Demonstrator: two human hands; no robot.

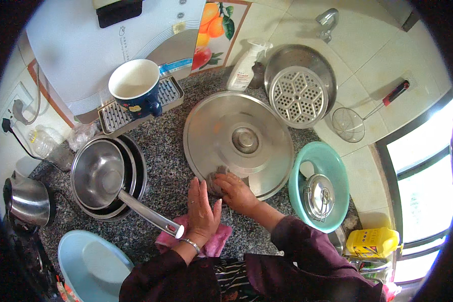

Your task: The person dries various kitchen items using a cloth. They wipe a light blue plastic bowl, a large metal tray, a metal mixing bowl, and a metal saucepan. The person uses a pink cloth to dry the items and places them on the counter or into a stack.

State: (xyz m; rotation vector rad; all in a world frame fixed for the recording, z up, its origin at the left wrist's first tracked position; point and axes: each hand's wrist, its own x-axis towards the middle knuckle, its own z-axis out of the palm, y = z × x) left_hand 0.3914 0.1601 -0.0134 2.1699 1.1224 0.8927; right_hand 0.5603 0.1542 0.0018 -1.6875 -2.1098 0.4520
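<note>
A large round metal lid (211, 132) with a domed knob (245, 139) is in front of me on the speckled granite counter. My right hand (239, 192) presses a crumpled grey-brown cloth or scouring pad (214, 184) against the lid's near rim. Beside it, my left hand (203, 217) holds nothing; its fingers are extended and the thumb stands apart. The left fingertips are at the lid's edge, and whether they touch it I cannot tell. A pink cloth (219, 238) lies beneath my left wrist, partly hidden by it.
Left are stacked metal basins (141, 170) under a long-handled saucepan (98, 173), and a blue basin (98, 264). A mug (136, 88) stands on a dispenser's drip tray (170, 94). Behind the lid are a spray bottle (243, 68) and a perforated steamer plate (298, 98); right, a green basin (338, 181).
</note>
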